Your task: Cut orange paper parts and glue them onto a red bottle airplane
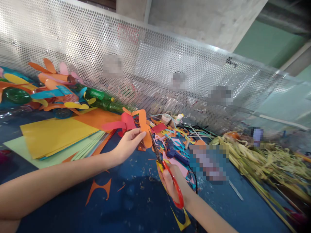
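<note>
In my left hand an orange paper cutout is pinched near its rounded lower end, held above the blue table. My right hand is wrapped round the red-handled scissors. Their dark blades point up and left, with the tips beside the cutout's right edge. Whether the blades touch the paper I cannot tell. Behind my left hand lies a red paper piece, partly curled. Below the hands are an orange paper scrap and a yellow paper scrap.
Stacked coloured paper lies left, behind it bottles decorated with paper shapes and a green bottle. Past the scissors are many scraps and a blue glue gun. Dry plant strips lie right. A perforated metal panel stands behind.
</note>
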Demonstrator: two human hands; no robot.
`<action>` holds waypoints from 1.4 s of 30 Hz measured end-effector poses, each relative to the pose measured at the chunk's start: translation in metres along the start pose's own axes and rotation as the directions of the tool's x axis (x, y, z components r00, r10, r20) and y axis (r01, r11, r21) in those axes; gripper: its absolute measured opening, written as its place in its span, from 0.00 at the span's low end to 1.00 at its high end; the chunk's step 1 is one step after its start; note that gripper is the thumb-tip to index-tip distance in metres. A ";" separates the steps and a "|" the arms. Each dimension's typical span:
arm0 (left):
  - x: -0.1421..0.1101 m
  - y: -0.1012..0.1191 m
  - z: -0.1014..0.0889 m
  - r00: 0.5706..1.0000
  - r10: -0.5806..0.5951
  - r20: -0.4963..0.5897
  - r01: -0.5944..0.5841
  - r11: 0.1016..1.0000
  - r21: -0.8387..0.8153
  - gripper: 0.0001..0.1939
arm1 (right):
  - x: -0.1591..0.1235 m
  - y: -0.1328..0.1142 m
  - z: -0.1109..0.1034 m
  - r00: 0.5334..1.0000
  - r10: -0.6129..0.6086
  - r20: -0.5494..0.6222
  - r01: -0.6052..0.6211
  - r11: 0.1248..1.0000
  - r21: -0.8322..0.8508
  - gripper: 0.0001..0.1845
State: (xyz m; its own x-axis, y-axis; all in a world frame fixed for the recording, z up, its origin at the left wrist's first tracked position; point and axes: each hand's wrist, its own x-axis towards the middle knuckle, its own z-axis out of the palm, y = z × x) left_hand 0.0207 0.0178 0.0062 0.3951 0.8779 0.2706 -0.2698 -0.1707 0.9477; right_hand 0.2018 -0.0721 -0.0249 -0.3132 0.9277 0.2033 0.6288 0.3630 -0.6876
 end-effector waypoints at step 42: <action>-0.008 0.003 0.002 0.995 0.094 0.042 -0.101 0.968 0.229 0.13 | 0.001 -0.026 -0.011 0.997 -0.031 0.075 0.022 0.992 0.124 0.32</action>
State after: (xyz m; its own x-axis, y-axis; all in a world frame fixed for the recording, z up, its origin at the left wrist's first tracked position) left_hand 0.0186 0.0092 0.0071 0.4049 0.8381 0.3655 -0.1002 -0.3566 0.9289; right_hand 0.1938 -0.0798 0.0007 -0.3848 0.9068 0.1721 0.5285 0.3693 -0.7644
